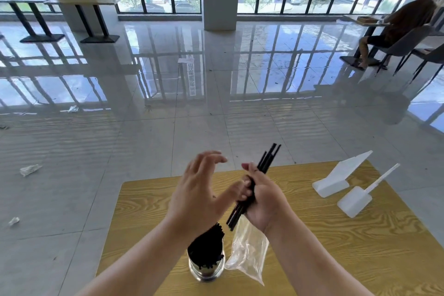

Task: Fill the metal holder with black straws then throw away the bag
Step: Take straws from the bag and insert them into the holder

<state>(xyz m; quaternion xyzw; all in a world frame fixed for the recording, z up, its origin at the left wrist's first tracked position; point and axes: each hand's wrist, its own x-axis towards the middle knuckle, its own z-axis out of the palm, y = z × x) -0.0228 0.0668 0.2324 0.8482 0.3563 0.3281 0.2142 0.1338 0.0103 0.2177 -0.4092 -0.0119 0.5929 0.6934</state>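
My right hand [263,199] is shut on a small bundle of black straws [268,162], held tilted above the wooden table [336,235]. A clear plastic bag [249,247] hangs down from the same hand, under the straws. My left hand [199,190] is spread, fingers apart, just left of the bundle, its thumb touching the straws. Below my hands stands the metal holder [206,271], packed with many black straws [206,245] that lean to the right.
A white plastic scoop [355,199] and a white angled stand [336,178] lie at the table's right side. Scraps of litter [30,169] dot the glossy tiled floor. A person [398,21] sits at a far table on the right.
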